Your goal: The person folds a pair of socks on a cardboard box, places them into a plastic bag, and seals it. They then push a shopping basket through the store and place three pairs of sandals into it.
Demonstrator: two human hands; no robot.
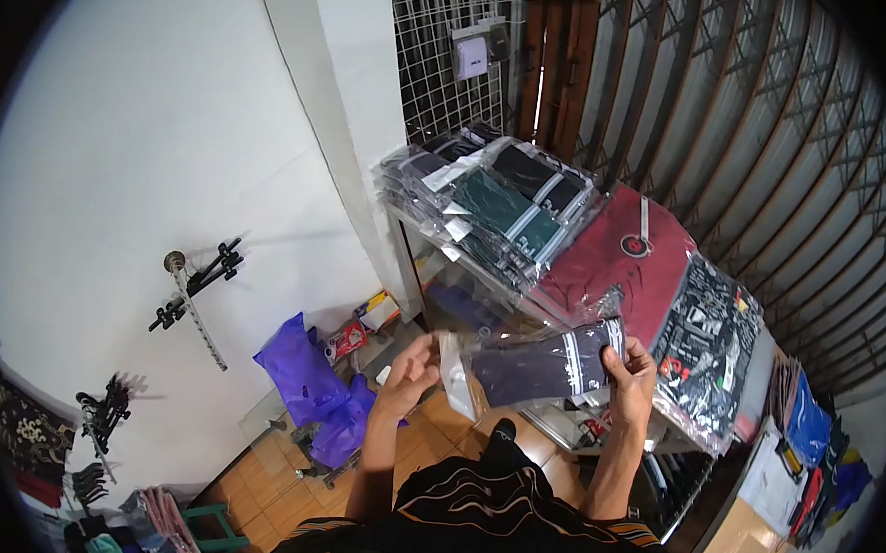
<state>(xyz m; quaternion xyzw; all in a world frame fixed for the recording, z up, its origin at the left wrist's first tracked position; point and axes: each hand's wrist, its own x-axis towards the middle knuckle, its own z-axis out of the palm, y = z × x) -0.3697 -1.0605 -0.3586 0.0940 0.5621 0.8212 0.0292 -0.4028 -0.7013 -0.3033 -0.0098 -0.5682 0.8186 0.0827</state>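
Observation:
A clear plastic packet holding a dark grey folded garment with white stripes (528, 371) is held level in front of my body. My right hand (634, 382) grips its striped end, thumb pressed on top. At the other end, the curled fingers of my left hand (408, 373) meet the edge of the pale flap (458, 375); part of those fingers is hidden. Just beyond the packet, stacked plastic-wrapped garments (506, 215) in black and green lie on a glass display case (452, 287).
Beside the stack lies a red garment (620, 246), then a bagged black printed one (705, 340). A purple plastic bag (303, 369) sits low on the left near the white wall (152, 91). A folding metal gate (713, 100) stands behind the case. Tiled floor (272, 488) shows below.

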